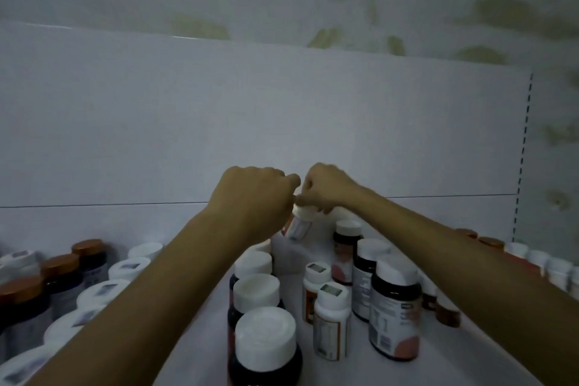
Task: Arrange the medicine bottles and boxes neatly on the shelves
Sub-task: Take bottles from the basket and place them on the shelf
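left hand (253, 197) + right hand (326, 189): grip tilted white-capped bottle (299, 227) | over shelf (454, 360)

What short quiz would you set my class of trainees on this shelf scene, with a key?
1. True or false: the left hand and the right hand both meet at one small bottle.
2. How does that small bottle sit? A) tilted B) lying flat on the shelf C) upside down
3. Fill in: the dark bottles at the far left wear ___ caps.

Key: 1 true; 2 A; 3 copper-brown.
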A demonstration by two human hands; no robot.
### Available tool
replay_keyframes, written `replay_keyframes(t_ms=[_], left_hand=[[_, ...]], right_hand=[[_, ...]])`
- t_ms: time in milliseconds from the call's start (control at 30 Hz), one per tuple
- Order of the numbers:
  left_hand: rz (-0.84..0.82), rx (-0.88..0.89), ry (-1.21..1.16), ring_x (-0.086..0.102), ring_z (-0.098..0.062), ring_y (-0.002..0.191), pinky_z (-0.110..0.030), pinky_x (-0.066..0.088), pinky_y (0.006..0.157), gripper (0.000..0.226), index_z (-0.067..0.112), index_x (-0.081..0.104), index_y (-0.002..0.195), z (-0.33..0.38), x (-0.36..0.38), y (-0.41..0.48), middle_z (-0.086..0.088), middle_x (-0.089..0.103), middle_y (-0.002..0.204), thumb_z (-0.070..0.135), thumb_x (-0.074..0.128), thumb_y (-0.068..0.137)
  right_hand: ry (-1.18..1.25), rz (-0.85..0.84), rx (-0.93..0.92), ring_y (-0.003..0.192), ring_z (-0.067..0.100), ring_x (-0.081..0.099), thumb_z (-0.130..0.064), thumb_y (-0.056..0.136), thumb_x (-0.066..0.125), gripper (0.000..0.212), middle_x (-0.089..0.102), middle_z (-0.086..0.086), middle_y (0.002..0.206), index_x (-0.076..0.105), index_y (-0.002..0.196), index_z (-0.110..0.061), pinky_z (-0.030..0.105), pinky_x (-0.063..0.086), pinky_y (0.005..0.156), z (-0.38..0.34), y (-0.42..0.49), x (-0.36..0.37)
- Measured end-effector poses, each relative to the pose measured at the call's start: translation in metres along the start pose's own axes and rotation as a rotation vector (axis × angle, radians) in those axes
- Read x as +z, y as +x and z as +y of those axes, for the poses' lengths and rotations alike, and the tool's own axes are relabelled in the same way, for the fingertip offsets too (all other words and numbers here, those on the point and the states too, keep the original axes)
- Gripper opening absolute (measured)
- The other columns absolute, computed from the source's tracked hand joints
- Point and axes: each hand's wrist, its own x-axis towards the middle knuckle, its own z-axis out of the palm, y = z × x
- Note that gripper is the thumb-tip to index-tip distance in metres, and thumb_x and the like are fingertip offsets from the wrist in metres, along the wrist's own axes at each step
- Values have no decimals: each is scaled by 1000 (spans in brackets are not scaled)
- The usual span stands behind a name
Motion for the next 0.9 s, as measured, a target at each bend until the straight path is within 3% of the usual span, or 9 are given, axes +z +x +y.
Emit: replay_keyframes(t_ms=[133, 233, 300, 400, 467, 533, 733, 833, 900], left_hand=[[33, -127, 11, 62, -18, 97, -28, 35, 64, 34, 25, 49, 128, 15, -18, 7, 4, 61, 117, 38, 35, 100], [41, -226, -144, 61, -15, 92, -27, 38, 66, 41, 27, 54, 122, 35, -41, 8, 6, 64, 111, 46, 25, 100], [16, -310, -499, 61, -12, 84, -26, 43, 69, 45, 26, 60, 111, 50, -62, 6, 5, 67, 101, 50, 25, 98], [-100, -429, -1441, 70, -12, 85, -29, 54, 79, 51, 22, 65, 103, 81, -97, -3, 1, 73, 95, 58, 31, 90], [-174, -441, -1742, 71, -17, 89, -30, 58, 77, 51, 20, 62, 112, 106, -113, -14, -2, 74, 98, 56, 36, 87], [-80, -469, -1888, 71, -21, 90, -29, 58, 72, 48, 19, 60, 115, 133, -122, -28, -5, 73, 101, 51, 48, 82], [560, -474, -1461, 65, -7, 87, -20, 53, 69, 42, 26, 61, 112, 213, -120, -63, 10, 67, 98, 25, 77, 73], [619, -397, -1099, 58, -11, 105, -28, 50, 84, 45, 24, 58, 118, 240, -112, -79, 12, 60, 112, 19, 74, 77], [538, -348, -1045, 55, -8, 109, -28, 48, 88, 51, 23, 54, 124, 245, -109, -92, 11, 57, 117, 25, 74, 77]], right_hand=[[393, 132, -109, 84, 18, 67, -19, 85, 65, 18, 67, 5, 95, 70, 96, -6, 27, 59, 62, 8, -51, -74], [572, 192, -209, 79, 11, 65, -15, 88, 60, 12, 67, 0, 93, 71, 93, -10, 21, 56, 57, 15, -93, -115], [675, 233, -280, 75, 9, 65, -13, 89, 58, 13, 68, -2, 90, 71, 89, -13, 21, 55, 57, 22, -121, -134], [885, 270, -381, 81, 17, 64, -7, 89, 55, 15, 68, 6, 95, 69, 86, -14, 24, 53, 59, 33, -161, -143], [1057, 260, -424, 88, 25, 64, -8, 85, 59, 10, 68, 14, 104, 66, 87, -14, 26, 53, 62, 41, -184, -136], [1227, 263, -433, 91, 27, 65, -14, 78, 58, 14, 69, 14, 107, 65, 89, -16, 28, 55, 66, 46, -206, -123], [1669, 260, -293, 94, 16, 69, -34, 71, 63, 57, 71, 4, 107, 59, 124, -15, 28, 55, 72, 50, -284, -62], [1787, 237, -265, 86, 14, 69, -31, 68, 65, 63, 72, 1, 98, 54, 128, -16, 26, 54, 65, 53, -313, -40], [1851, 236, -245, 86, 16, 69, -24, 69, 66, 60, 71, 5, 97, 54, 127, -12, 26, 55, 66, 61, -325, -36]])
